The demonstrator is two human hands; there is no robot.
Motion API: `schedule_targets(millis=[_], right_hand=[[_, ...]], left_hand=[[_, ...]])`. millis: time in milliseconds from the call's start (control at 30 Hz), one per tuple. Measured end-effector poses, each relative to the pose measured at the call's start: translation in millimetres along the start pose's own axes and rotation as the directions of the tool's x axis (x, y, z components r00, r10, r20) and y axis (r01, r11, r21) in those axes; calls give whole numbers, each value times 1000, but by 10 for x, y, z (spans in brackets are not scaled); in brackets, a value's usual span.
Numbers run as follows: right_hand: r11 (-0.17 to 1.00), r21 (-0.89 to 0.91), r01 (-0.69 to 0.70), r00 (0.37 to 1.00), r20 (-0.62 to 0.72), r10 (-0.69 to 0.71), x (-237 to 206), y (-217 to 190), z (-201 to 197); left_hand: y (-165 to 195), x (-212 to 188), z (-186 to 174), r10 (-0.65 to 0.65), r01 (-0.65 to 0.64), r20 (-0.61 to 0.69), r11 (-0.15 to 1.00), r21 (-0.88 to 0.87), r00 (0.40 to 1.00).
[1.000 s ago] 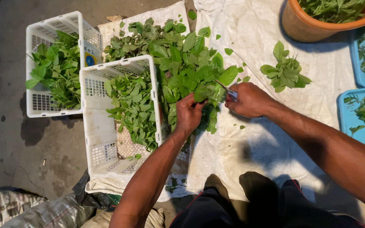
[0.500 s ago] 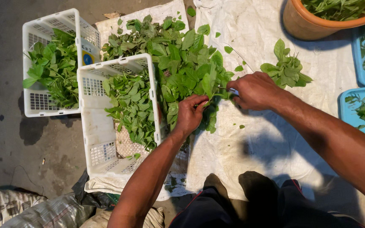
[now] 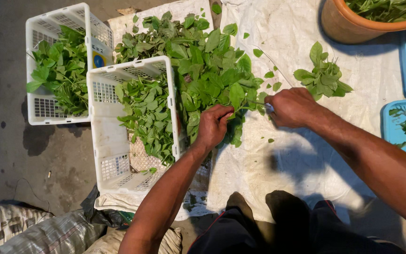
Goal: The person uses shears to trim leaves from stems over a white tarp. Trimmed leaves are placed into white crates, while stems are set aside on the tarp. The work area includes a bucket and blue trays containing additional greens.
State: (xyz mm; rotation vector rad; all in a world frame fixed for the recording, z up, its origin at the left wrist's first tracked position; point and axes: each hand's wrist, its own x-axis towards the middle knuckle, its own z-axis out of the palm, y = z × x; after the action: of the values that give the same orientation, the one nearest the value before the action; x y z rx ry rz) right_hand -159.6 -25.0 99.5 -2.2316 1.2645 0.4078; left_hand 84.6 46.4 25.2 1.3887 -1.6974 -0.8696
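Green leafy sprig (image 3: pixel 240 101), beside the near white plastic crate (image 3: pixel 132 127), is pinched between both hands: left hand (image 3: pixel 214 126) fingers closed on its leaves, right hand (image 3: pixel 291 107) gripping the thin stem. Light, limp, easily torn; best held by the stem.

A heap of leafy stems (image 3: pixel 203 75) lies on the ground sheet (image 3: pixel 287 155) at centre, with two slotted crates to its left: the nearer crate (image 3: pixel 106 141) touches the heap, and the farther crate (image 3: pixel 41 106) sits beyond it on the bare floor (image 3: pixel 10 155); both hold leaves. Right of the heap lies a small leaf bunch (image 3: pixel 323 77). Behind that bunch stands a round pot (image 3: pixel 339 26), and two trays (image 3: pixel 393 129) sit at the right edge.
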Motion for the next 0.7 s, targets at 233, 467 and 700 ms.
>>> schedule_targets(millis=[233,467,700], right_hand=[[994,-12,110,991,-74,-111,83,-61,121],[880,474,11,995,-94,38,113,152,375],[96,986,139,954,-159,253,78,218,1106]], left_hand=[[7,25,110,66,-69,62,996,57,996],[-253,-35,454,-382,489,306,684,-541,872],[-319,-128,880,-373,628,514,566,-534,772]])
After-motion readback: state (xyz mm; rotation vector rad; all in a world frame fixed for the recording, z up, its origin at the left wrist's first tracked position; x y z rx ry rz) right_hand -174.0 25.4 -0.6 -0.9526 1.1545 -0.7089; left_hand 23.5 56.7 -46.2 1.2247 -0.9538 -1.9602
